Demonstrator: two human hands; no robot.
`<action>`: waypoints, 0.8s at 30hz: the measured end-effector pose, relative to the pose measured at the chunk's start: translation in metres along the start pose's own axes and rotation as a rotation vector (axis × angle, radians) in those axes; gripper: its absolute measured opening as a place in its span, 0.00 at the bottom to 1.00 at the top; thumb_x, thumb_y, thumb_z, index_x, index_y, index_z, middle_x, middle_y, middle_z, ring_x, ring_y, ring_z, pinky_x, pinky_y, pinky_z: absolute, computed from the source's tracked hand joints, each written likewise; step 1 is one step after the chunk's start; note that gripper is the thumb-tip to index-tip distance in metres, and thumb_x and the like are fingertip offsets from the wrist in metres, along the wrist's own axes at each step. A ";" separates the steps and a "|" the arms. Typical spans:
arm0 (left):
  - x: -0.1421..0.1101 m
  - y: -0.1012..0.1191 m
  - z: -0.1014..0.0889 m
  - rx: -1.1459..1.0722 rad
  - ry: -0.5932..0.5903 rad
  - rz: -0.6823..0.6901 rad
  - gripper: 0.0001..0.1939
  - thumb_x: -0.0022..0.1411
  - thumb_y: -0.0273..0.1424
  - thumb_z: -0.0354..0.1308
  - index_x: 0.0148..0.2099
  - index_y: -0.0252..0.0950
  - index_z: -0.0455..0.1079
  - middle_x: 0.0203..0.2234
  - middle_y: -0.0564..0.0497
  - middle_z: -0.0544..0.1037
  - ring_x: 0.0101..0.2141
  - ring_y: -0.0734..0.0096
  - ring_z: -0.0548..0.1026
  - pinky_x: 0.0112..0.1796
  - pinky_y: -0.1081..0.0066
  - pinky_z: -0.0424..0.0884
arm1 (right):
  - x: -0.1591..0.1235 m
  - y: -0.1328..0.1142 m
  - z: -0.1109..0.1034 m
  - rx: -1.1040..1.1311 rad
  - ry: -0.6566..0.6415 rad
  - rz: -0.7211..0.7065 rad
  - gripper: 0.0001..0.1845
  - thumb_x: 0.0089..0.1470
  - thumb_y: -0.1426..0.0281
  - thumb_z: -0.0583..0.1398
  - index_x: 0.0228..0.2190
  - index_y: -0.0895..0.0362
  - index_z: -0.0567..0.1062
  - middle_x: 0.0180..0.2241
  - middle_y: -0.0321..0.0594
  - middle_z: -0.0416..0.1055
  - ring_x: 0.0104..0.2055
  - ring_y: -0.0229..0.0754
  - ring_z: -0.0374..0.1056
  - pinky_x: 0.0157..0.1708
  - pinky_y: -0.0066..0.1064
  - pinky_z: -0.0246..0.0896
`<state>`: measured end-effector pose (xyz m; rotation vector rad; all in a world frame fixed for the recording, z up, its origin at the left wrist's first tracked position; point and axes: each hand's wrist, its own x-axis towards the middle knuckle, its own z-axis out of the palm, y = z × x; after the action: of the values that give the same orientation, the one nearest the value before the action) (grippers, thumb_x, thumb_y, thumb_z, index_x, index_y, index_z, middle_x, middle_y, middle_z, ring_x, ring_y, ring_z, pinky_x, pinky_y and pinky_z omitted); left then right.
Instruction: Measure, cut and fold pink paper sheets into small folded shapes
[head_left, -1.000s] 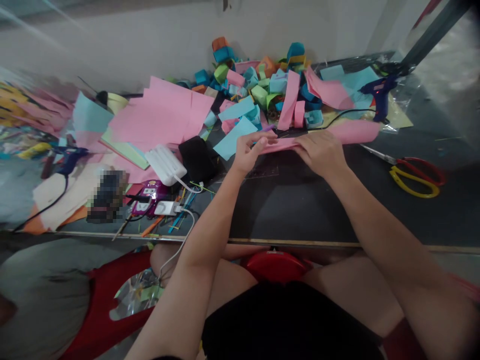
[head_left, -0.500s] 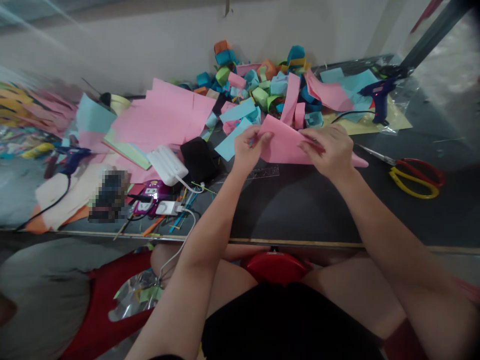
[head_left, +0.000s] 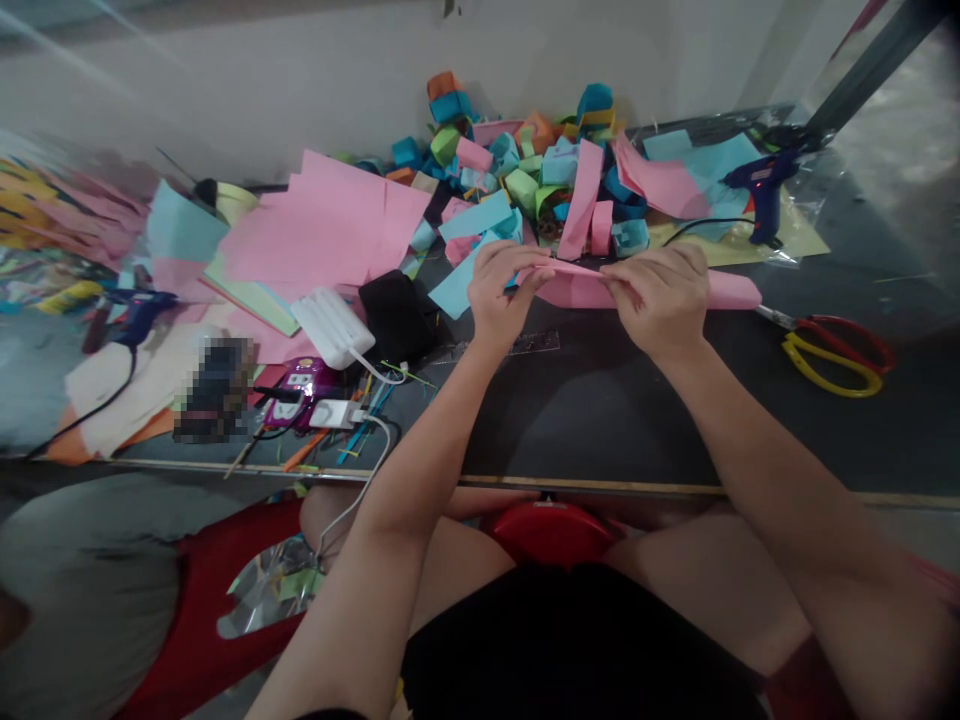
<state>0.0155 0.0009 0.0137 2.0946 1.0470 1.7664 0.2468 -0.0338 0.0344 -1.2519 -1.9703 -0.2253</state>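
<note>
A folded sheet of pink paper (head_left: pixel 574 288) is held above the dark tabletop between my two hands. My left hand (head_left: pixel 506 295) pinches its left part between thumb and fingers. Further right, my right hand (head_left: pixel 661 300) pinches the upper edge, and a pink end of the paper sticks out beyond it, over the scissors' blades. Those scissors (head_left: pixel 836 355), with one red and one yellow handle, lie to the right. A clear ruler (head_left: pixel 536 343) rests on the table by my left wrist. Behind my hands stands a heap of coloured paper loops (head_left: pixel 525 185).
Pink sheets (head_left: pixel 322 225) are stacked at left, near a white power bank (head_left: pixel 332 328) and a black pouch (head_left: pixel 397 318). A blue glue gun (head_left: pixel 765 195) stands at back right, another glue gun (head_left: pixel 142 310) at far left. A purple power strip (head_left: pixel 304 390) lies near the front edge.
The pink paper has tilted so that I see it nearly edge-on, a narrow band. Both hands stay on it, and its right end now reaches further right, over the scissors' blades.
</note>
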 end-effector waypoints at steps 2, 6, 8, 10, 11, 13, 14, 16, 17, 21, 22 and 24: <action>0.001 0.003 0.000 -0.010 0.001 0.019 0.26 0.67 0.61 0.55 0.40 0.46 0.82 0.36 0.51 0.85 0.42 0.63 0.80 0.53 0.58 0.74 | 0.000 0.003 0.001 -0.012 -0.024 0.005 0.18 0.71 0.56 0.54 0.41 0.48 0.81 0.38 0.42 0.81 0.47 0.53 0.77 0.57 0.53 0.63; 0.003 0.009 0.000 0.035 -0.013 0.005 0.26 0.68 0.60 0.55 0.37 0.47 0.82 0.32 0.52 0.84 0.39 0.63 0.80 0.48 0.60 0.76 | 0.000 0.007 0.003 -0.022 -0.045 -0.003 0.18 0.71 0.57 0.53 0.40 0.49 0.81 0.39 0.42 0.81 0.47 0.52 0.77 0.57 0.52 0.62; 0.002 0.009 0.000 0.071 0.009 0.006 0.24 0.68 0.58 0.56 0.36 0.47 0.81 0.31 0.52 0.84 0.38 0.64 0.79 0.47 0.60 0.76 | 0.000 0.007 0.002 -0.017 -0.034 -0.010 0.19 0.71 0.56 0.53 0.39 0.49 0.81 0.38 0.42 0.82 0.46 0.52 0.77 0.57 0.53 0.62; 0.001 0.008 0.000 0.089 0.038 0.004 0.22 0.69 0.56 0.57 0.36 0.48 0.81 0.30 0.52 0.83 0.38 0.64 0.78 0.47 0.60 0.76 | 0.001 0.006 0.001 -0.014 -0.035 -0.023 0.20 0.71 0.54 0.53 0.39 0.49 0.82 0.38 0.42 0.82 0.46 0.52 0.77 0.57 0.53 0.62; 0.001 0.007 0.000 0.092 0.045 0.000 0.21 0.69 0.55 0.57 0.36 0.48 0.81 0.31 0.52 0.83 0.38 0.63 0.78 0.47 0.60 0.76 | 0.001 0.005 0.001 -0.014 -0.041 -0.031 0.21 0.71 0.54 0.53 0.39 0.48 0.82 0.38 0.42 0.82 0.45 0.52 0.77 0.57 0.53 0.62; 0.001 0.006 0.000 0.092 0.028 0.003 0.19 0.70 0.53 0.58 0.37 0.48 0.81 0.31 0.51 0.83 0.39 0.63 0.79 0.48 0.60 0.76 | 0.001 0.003 0.000 -0.012 -0.045 -0.051 0.22 0.71 0.52 0.53 0.41 0.48 0.82 0.39 0.42 0.82 0.45 0.52 0.77 0.57 0.53 0.62; 0.000 0.005 0.000 0.082 0.011 0.025 0.18 0.71 0.52 0.58 0.38 0.48 0.81 0.31 0.51 0.83 0.40 0.62 0.79 0.48 0.60 0.75 | 0.001 0.002 0.000 -0.005 -0.034 -0.070 0.22 0.70 0.51 0.53 0.43 0.48 0.83 0.39 0.42 0.82 0.45 0.52 0.77 0.57 0.53 0.62; -0.001 0.006 0.001 0.046 -0.038 0.094 0.18 0.72 0.51 0.57 0.39 0.48 0.81 0.32 0.52 0.84 0.40 0.63 0.79 0.48 0.61 0.75 | 0.001 0.000 0.001 0.016 0.009 -0.121 0.23 0.69 0.49 0.54 0.46 0.49 0.83 0.39 0.41 0.83 0.45 0.52 0.78 0.57 0.53 0.62; -0.001 0.007 0.001 0.031 -0.067 0.127 0.18 0.72 0.51 0.56 0.40 0.48 0.81 0.32 0.52 0.84 0.40 0.63 0.80 0.48 0.61 0.75 | 0.000 -0.001 0.001 0.025 0.019 -0.143 0.23 0.69 0.49 0.54 0.47 0.48 0.83 0.39 0.40 0.83 0.45 0.51 0.78 0.58 0.53 0.62; -0.004 0.013 0.003 0.065 -0.135 0.181 0.21 0.73 0.51 0.55 0.39 0.44 0.80 0.33 0.50 0.84 0.41 0.64 0.80 0.48 0.61 0.75 | -0.001 -0.004 0.001 0.023 -0.079 -0.136 0.19 0.70 0.52 0.55 0.43 0.45 0.83 0.36 0.37 0.82 0.45 0.50 0.78 0.62 0.55 0.59; -0.005 0.014 0.004 0.085 -0.136 0.183 0.22 0.73 0.52 0.54 0.39 0.43 0.80 0.33 0.50 0.84 0.41 0.64 0.80 0.48 0.61 0.75 | -0.002 -0.005 0.001 0.018 -0.095 -0.123 0.19 0.70 0.53 0.55 0.42 0.45 0.84 0.35 0.36 0.82 0.45 0.49 0.77 0.63 0.55 0.59; -0.006 0.016 0.005 0.102 -0.136 0.184 0.23 0.72 0.53 0.54 0.38 0.43 0.79 0.33 0.50 0.84 0.41 0.64 0.80 0.48 0.61 0.75 | -0.002 -0.006 0.003 0.015 -0.081 -0.107 0.19 0.70 0.53 0.55 0.40 0.45 0.84 0.34 0.36 0.81 0.45 0.49 0.77 0.63 0.55 0.58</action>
<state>0.0262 -0.0125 0.0171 2.4047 0.9536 1.6511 0.2414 -0.0367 0.0326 -1.1636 -2.1070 -0.2153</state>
